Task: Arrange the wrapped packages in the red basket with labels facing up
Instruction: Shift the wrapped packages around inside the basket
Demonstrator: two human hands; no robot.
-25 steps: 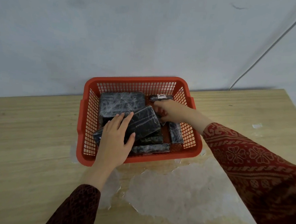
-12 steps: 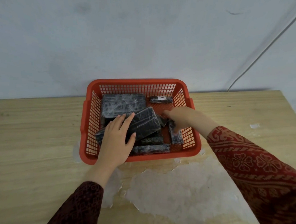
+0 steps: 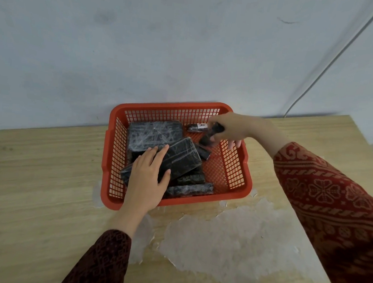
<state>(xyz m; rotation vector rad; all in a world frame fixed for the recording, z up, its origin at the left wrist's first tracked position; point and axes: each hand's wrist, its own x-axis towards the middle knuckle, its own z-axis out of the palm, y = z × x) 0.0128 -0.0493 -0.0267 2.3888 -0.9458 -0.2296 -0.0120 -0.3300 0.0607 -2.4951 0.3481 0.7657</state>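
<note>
A red mesh basket [image 3: 227,173] stands on the wooden table against the wall. Inside lie several black film-wrapped packages. A large flat package [image 3: 154,132] fills the back left. A tilted flat package [image 3: 183,157] leans over others, and my left hand [image 3: 148,178] rests flat on its near left end. A small package with a white label [image 3: 196,127] lies at the back. My right hand [image 3: 230,129] holds a narrow package [image 3: 210,136] lifted over the basket's back right. A long package [image 3: 190,189] lies along the front wall.
The wooden table [image 3: 34,186] has a pale worn patch [image 3: 229,237] in front of the basket. A grey wall rises just behind the basket. A thin cable [image 3: 332,63] runs down the wall at the right.
My right hand has picked the narrow package up from the basket's right side and raised it toward the back right. The left hand has stayed on the tilted package.
</note>
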